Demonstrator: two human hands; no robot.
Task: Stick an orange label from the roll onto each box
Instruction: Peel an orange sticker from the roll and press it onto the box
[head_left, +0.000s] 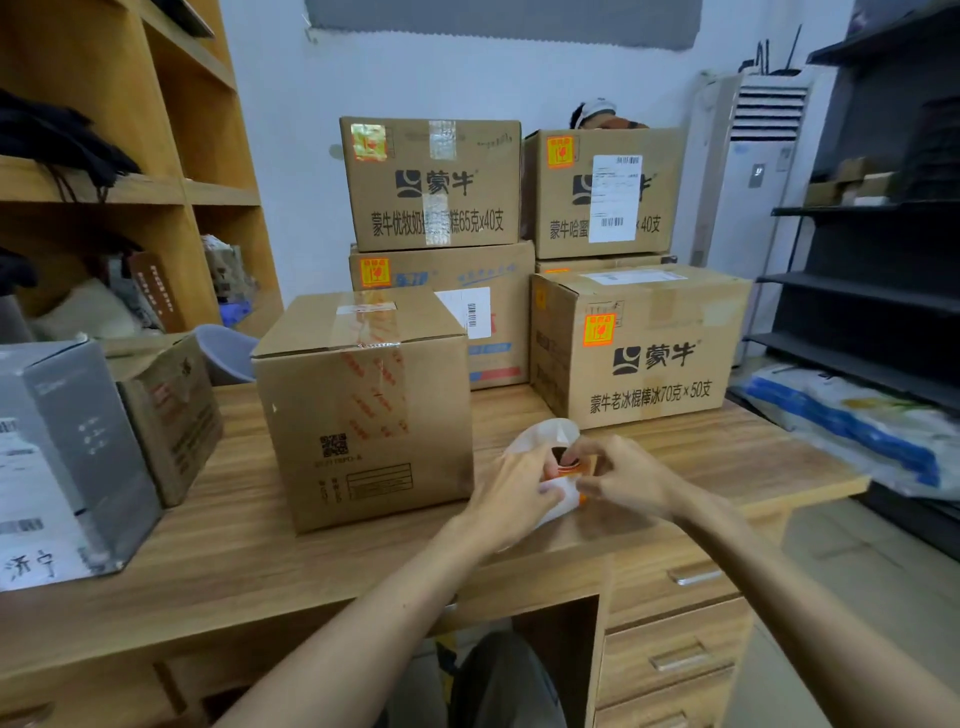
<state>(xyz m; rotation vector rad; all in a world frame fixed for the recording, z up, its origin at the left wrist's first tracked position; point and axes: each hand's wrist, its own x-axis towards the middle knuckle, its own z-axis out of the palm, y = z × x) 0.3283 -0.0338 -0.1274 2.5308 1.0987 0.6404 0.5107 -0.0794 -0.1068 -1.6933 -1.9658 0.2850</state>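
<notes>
- the label roll is held just above the wooden desk, right of the nearest box and in front of the right front box.
- the left hand curls its fingers round the roll and its white backing strip, which loops up behind.
- the right hand has thumb and forefinger pinched at the roll's orange edge; whether a label is lifted cannot be told.
- the nearest box shows taped seams and a qr code on the faces in view, no orange label.
- the right front box carries an orange label on its front.
- behind, the top left box, the top right box and the middle box each show an orange label at the upper left corner.
- a grey box and a small brown box stand at the desk's left end.
</notes>
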